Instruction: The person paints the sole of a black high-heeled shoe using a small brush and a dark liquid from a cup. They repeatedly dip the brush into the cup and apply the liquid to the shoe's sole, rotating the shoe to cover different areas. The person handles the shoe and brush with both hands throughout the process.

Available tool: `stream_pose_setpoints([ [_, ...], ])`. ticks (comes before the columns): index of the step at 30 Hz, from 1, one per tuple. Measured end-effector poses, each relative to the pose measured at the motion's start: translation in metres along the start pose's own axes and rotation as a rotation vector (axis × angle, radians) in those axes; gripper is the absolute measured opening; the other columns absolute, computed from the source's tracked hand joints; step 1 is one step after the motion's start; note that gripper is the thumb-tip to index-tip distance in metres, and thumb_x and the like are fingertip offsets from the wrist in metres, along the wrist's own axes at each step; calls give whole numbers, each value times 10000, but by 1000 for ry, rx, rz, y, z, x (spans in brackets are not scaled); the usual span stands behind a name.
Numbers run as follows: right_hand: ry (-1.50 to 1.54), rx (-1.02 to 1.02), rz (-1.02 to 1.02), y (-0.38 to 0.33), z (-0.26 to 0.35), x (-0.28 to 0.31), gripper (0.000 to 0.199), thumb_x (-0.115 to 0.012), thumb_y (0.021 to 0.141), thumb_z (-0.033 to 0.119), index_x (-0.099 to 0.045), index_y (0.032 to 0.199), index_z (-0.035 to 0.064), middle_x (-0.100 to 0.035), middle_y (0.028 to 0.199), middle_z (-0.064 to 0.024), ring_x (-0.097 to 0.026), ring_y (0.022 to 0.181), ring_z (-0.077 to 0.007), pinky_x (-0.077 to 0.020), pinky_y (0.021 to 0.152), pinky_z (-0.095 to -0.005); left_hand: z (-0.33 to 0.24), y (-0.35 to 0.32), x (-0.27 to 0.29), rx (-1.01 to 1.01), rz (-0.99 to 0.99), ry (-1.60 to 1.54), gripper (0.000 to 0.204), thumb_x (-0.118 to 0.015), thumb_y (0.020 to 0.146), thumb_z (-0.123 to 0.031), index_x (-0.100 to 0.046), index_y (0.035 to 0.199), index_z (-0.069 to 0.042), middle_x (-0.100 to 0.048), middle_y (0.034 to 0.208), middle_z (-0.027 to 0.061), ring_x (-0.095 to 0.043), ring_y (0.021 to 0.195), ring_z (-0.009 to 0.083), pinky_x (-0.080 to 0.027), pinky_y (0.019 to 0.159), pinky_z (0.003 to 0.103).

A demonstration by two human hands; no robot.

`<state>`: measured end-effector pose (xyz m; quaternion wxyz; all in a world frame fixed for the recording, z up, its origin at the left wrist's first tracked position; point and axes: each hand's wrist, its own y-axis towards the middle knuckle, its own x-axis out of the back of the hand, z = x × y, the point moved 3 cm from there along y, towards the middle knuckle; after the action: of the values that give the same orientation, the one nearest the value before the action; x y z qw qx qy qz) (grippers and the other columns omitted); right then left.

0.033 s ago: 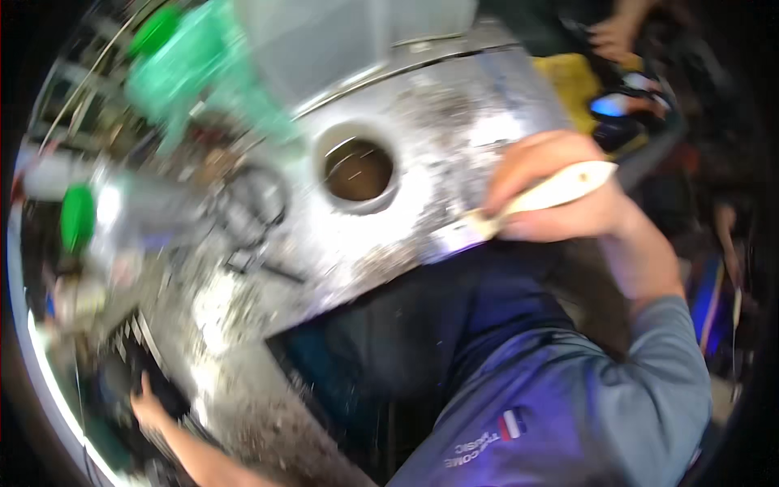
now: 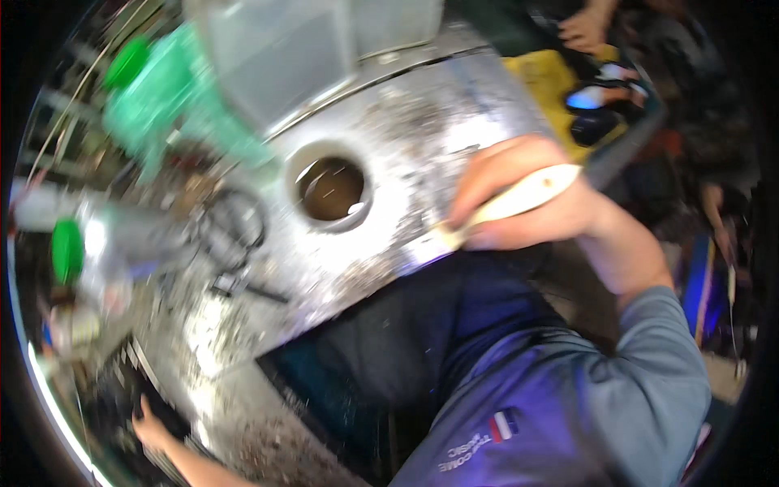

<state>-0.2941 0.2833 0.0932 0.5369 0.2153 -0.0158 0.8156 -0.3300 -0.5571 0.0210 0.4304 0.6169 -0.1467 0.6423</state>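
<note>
My right hand (image 2: 519,199) is closed around the pale handle of a paintbrush (image 2: 531,193). Its light bristles point left and down, at the near edge of a worn metal table (image 2: 426,183). Left of the brush, apart from it, a pale round cup (image 2: 289,188) holds brown liquid. Far off at the lower left, my left hand (image 2: 151,428) rests against a black object (image 2: 122,390) with its thumb raised. The other fingers are hidden, and blur keeps me from telling what that object is.
Translucent bins (image 2: 276,61) stand along the table's far side. Green plastic film (image 2: 182,97) and a clear bottle with a green cap (image 2: 67,252) are at the left, near a dark coiled cable (image 2: 235,227). Another person's hand (image 2: 586,31) is above a yellow cloth (image 2: 531,77).
The whole view has shifted, so table, cup and bins appear farther left and slightly lower. My right hand still grips the paintbrush, whose tip is slightly closer to the cup.
</note>
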Motion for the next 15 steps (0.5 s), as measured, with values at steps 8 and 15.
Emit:
stream_pose_setpoints([
  [8,-2,-152,-366,-59,-5,34,265,-809,896,183,-761,1119,48,-774,1024,-73,-712,965,-124,-550,840,-264,-28,-62,46,-138,-149,-188,711,-697,872,-544,-644,1324,3,-676,1299,210,-637,1197,387,-497,1017,454],
  [15,-876,-231,-613,-160,-89,175,229,-662,998,176,-712,1211,108,-751,847,-120,-737,730,-213,-551,644,-315,-29,-213,114,-251,-211,-243,570,-737,876,-372,-658,1277,27,-680,1268,227,-640,1173,393,-496,1022,446],
])
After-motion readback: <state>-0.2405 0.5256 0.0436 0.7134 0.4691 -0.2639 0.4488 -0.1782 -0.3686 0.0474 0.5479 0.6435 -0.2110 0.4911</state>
